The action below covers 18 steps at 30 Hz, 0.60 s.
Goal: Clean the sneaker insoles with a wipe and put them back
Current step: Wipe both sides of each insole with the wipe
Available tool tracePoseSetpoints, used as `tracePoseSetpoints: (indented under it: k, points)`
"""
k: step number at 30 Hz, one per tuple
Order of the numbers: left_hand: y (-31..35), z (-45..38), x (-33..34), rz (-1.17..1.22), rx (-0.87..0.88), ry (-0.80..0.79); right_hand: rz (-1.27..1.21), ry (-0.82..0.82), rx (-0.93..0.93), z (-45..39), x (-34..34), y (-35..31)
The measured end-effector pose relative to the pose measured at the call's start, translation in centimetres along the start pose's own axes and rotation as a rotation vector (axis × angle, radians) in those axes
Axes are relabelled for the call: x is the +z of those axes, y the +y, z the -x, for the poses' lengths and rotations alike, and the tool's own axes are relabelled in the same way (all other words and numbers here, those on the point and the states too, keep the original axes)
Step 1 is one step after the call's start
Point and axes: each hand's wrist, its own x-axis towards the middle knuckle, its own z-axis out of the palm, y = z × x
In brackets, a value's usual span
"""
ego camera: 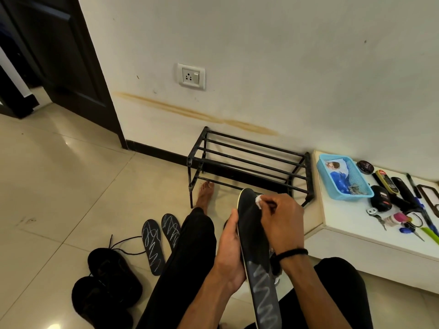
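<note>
A long black insole [255, 248] stands tilted in front of me, its near half scrawled with white chalk-like marks and its far half plain black. My left hand [231, 248] grips its left edge from behind. My right hand [281, 222] pinches a small white wipe [258, 200] against the insole near its far tip. Two more black insoles [153, 243] with white scribbles lie on the floor to the left of my leg. A pair of black sneakers [111, 279] with loose laces sits on the tiles at lower left.
An empty black metal shoe rack [249, 162] stands against the wall ahead. At right, a low white platform [344, 224] carries a blue basket [342, 179], polish tins, brushes, pens and keys. My bare foot [205, 193] stretches toward the rack. A dark door [59, 55] is at upper left.
</note>
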Motion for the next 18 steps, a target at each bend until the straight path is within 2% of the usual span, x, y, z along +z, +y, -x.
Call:
tracePoseSetpoints:
  k: [7, 9, 14, 18]
  points:
    - [0.6, 0.6, 0.1, -0.075, 0.091, -0.012, -0.088, -0.149, -0.160, 3.3, 0.2, -2.4]
    - [0.6, 0.7, 0.0, -0.081, 0.075, -0.025, -0.079, -0.115, -0.146, 2.3, 0.4, -1.7]
    - [0.0, 0.2, 0.2, -0.066, -0.008, -0.020, -0.055, 0.021, 0.031, -0.6, 0.3, 0.4]
    - [0.3, 0.4, 0.4, -0.115, 0.040, -0.006, -0.116, -0.051, -0.038, 1.1, 0.4, -1.1]
